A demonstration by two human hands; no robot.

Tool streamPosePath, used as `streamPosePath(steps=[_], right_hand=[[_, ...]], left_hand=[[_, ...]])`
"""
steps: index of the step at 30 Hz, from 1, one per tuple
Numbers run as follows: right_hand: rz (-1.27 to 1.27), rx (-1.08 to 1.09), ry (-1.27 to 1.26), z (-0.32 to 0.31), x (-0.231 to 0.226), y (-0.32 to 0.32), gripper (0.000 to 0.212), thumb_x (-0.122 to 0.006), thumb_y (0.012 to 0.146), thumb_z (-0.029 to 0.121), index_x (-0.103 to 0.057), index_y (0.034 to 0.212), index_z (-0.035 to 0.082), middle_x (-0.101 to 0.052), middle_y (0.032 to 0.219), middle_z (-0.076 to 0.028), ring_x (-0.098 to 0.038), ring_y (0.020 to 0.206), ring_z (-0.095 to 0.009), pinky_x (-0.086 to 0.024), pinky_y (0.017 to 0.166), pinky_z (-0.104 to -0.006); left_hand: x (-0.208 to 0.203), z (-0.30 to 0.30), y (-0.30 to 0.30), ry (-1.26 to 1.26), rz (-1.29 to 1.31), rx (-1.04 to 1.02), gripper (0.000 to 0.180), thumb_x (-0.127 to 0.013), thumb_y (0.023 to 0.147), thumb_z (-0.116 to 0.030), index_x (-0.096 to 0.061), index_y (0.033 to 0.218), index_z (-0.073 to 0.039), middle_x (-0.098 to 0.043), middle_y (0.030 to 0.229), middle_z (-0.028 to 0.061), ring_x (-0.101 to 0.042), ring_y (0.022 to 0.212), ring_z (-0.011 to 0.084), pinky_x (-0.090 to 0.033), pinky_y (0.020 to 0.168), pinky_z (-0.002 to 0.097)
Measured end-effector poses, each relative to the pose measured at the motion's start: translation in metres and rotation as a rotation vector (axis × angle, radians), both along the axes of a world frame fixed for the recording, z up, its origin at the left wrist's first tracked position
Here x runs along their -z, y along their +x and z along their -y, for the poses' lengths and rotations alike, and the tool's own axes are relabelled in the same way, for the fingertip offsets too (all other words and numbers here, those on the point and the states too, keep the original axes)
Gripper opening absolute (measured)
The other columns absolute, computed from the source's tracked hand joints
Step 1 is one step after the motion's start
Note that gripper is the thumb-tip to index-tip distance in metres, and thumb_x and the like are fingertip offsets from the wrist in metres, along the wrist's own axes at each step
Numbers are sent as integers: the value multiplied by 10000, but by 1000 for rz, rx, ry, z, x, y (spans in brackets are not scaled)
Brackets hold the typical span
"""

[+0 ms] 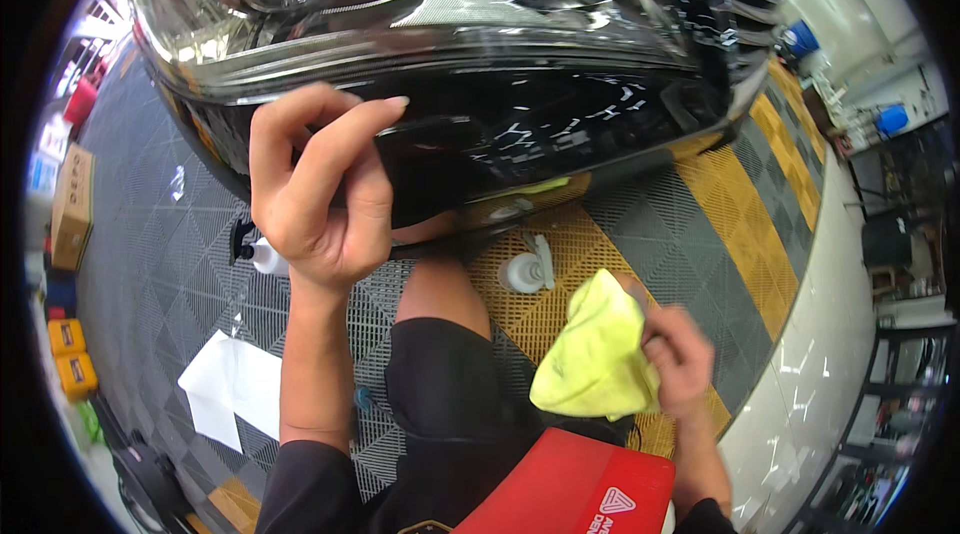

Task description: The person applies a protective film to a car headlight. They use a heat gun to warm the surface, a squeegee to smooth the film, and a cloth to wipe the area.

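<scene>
My left hand (325, 189) is raised in front of the glossy black car bumper (520, 124), just under the headlight (440, 9). Its fingers are curled and the tips come together close to the bumper surface; whatever may be between them is too small to see. A yellow-green microfibre cloth (595, 354) hangs bunched from my right hand (680, 354), low on the right and apart from the car. That hand is closed on the cloth's edge and slightly blurred.
Two white spray bottles, one with a white trigger (527, 271) and one with a black trigger (268, 256), stand below the bumper. White sheets (235, 384) lie on the tiled floor (140, 264). A red flat-faced item (570, 484) sits at my lap. Cardboard box (73, 206) far left.
</scene>
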State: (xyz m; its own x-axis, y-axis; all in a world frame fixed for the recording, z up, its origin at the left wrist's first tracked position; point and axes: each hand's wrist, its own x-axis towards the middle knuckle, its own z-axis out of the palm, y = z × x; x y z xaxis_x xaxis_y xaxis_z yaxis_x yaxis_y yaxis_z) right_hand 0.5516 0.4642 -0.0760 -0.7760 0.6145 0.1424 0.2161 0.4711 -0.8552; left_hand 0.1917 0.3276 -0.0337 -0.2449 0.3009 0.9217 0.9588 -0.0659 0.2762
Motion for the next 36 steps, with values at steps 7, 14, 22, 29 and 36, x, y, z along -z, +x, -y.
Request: streamPosePath(steps=[7, 14, 22, 29, 36], right_hand=[[-376, -275, 590, -111, -44, -142, 361, -583, 857, -184, -732, 1146, -25, -711, 933, -124, -679, 839, -211, -521, 767, -291], [-522, -320, 853, -141, -49, -183, 220, -724, 950, -1, -698, 1156, -74, -719, 997, -115, -647, 860, -135, -504, 786, -217], [-483, -376, 1123, -135, -54, -201, 255, -711, 888, -118, -707, 1140, -82, -731, 1059, -181, -702, 948, -232, -561, 850, -289], [-473, -377, 1236, -131, -59, -211, 264, -734, 867, -128, -721, 1128, -89, -746, 1075, -198, -727, 940, -248, -584, 827, -294], [-443, -404, 1275, -122, -65, -217, 265, -738, 868, -122, -721, 1130, -90, -744, 1071, -201, -729, 937, -245, -592, 816, -290]], left_hand=[[7, -5, -1, -117, -127, -207, 325, -626, 847, 41, -790, 1124, -4, -595, 1059, 101, -573, 880, 163, -444, 767, 262], [11, -5, -6, -141, -268, -370, 360, -651, 882, -33, -784, 1216, -56, -580, 1082, 78, -550, 994, 167, -443, 884, 276], [10, -9, -2, -194, -351, -457, 393, -661, 885, -48, -769, 1262, -64, -537, 1039, 54, -516, 937, 151, -433, 853, 280], [10, -8, 2, -233, -237, -469, 364, -655, 865, -33, -801, 1197, -69, -514, 1045, 55, -516, 930, 153, -438, 849, 275], [12, -5, -3, -236, -329, -437, 391, -651, 829, -23, -816, 1176, -97, -486, 1101, 61, -495, 899, 143, -432, 796, 253]])
